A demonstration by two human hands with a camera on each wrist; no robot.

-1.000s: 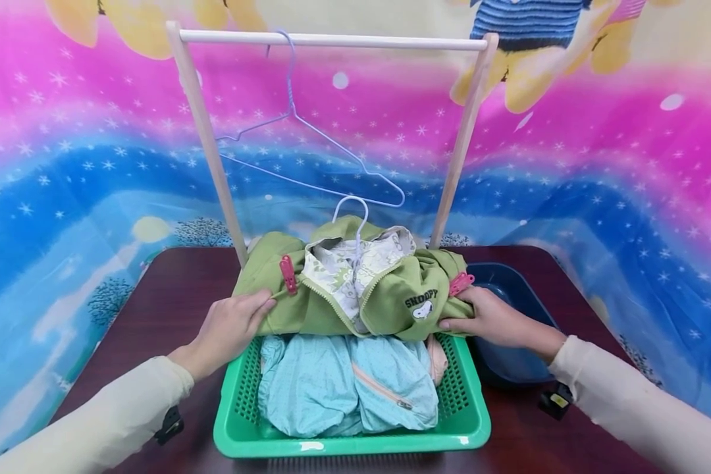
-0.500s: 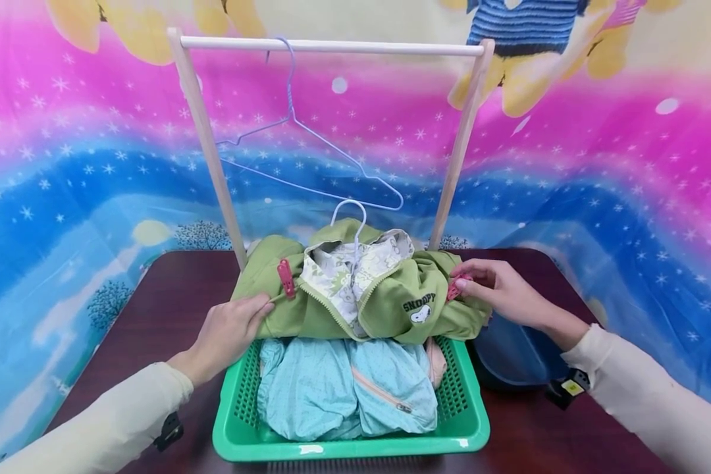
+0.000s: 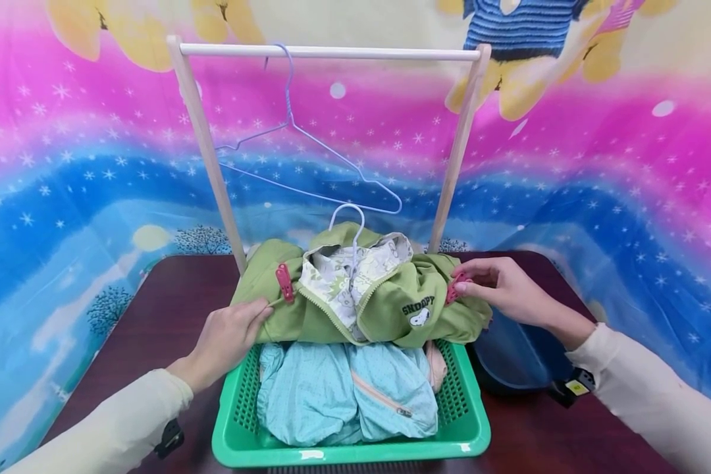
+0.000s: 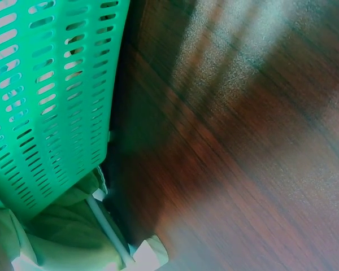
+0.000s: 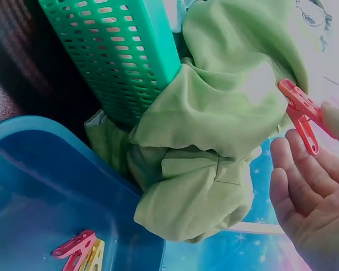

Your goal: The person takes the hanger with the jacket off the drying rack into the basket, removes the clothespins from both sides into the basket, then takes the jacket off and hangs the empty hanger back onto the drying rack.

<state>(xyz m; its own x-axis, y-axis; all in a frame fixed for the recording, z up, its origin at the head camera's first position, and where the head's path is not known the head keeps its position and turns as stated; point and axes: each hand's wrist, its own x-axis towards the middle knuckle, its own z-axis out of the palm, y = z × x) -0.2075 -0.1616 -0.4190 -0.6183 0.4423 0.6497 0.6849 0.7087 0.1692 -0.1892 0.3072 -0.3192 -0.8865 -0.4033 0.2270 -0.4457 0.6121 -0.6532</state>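
Note:
A green hooded jacket lies across the back of a green basket in the head view, with a white hanger hook rising from its neck. My left hand pinches the jacket's left side, just below a red clothespin fastened there. On the jacket's other shoulder, my right hand pinches a second clothespin between thumb and fingers; the right wrist view shows its end touching the fabric. Light blue clothing fills the basket. My left fingertips are out of the left wrist view.
Behind the jacket stands a rack with a white bar and wooden legs. A bare lilac wire hanger hangs from it. To the right is a dark blue bin, holding a red clothespin and a yellow clothespin.
My right hand has let go of the jacket's right sleeve and moved up to pinch the right clothespin. My left hand keeps its hold. Over the last half second little has moved.

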